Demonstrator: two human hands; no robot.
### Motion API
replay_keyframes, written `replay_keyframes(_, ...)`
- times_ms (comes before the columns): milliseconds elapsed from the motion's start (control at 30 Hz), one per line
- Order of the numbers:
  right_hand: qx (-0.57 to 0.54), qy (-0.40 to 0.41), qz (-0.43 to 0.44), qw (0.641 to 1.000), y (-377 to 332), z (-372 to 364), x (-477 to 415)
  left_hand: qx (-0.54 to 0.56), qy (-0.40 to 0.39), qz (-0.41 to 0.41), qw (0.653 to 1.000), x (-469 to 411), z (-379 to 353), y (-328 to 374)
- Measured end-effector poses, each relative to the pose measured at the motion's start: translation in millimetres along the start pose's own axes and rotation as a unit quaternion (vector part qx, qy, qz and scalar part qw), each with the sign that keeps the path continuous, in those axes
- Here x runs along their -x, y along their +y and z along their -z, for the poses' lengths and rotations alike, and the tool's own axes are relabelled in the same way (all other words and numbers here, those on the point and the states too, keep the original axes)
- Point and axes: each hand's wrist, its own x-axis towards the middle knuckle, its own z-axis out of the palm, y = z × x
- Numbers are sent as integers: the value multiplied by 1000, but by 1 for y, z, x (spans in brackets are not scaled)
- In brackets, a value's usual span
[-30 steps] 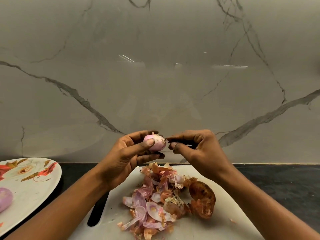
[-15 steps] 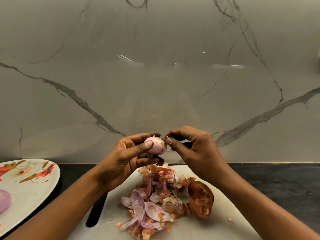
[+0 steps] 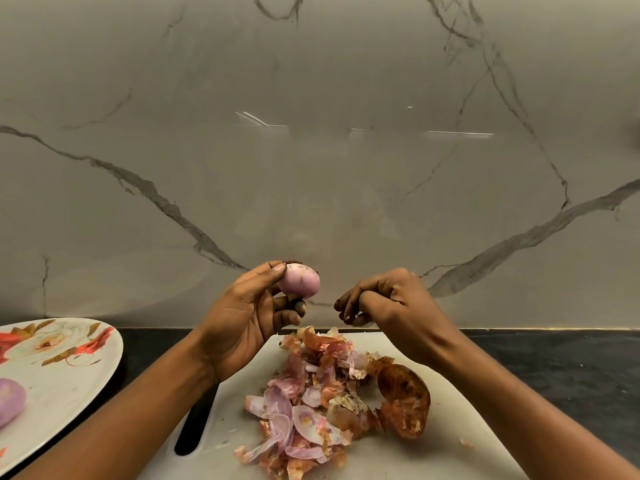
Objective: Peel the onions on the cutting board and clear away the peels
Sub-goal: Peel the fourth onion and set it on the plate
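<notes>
A smooth, oval, pink onion point(image 3: 300, 284) is gripped by the left hand point(image 3: 247, 318); the curled right hand's point(image 3: 386, 303) contents cannot be told.

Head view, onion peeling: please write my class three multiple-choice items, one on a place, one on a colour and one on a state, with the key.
1. Where does the pile of peels lie?
A. on the flowered plate
B. on the cutting board
C. on the dark counter

2. What colour is the onion in the left grip?
A. green
B. bright yellow
C. pale pink-purple

3. In what state is that onion?
A. whole, brown skin off, held up off the board
B. lying on the board in brown skin
C. cut into halves

Key: 1 B, the peels are heaped on the white board. 2 C, its bare surface shows pale pink-purple. 3 A, thumb and fingers hold it in the air, smooth and whole.
</notes>
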Motion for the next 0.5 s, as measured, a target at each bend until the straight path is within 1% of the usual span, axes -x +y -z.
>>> replay_keyframes(100, -26, -23, -16, 999, -3, -2, 2, -35, 4, -5, 999, 0, -2, -2)
replay_keyframes(233, 37, 6, 7, 999, -5, -5, 4, -75, 12, -22, 997, 1, -5, -2)
replay_keyframes(267, 39, 7, 9, 999, -5, -5, 3, -77, 13, -25, 997, 1, -4, -2)
replay_keyframes(500, -16, -14, -14, 1000, -5, 1, 3, -64, -18, -27, 997, 1, 1, -2)
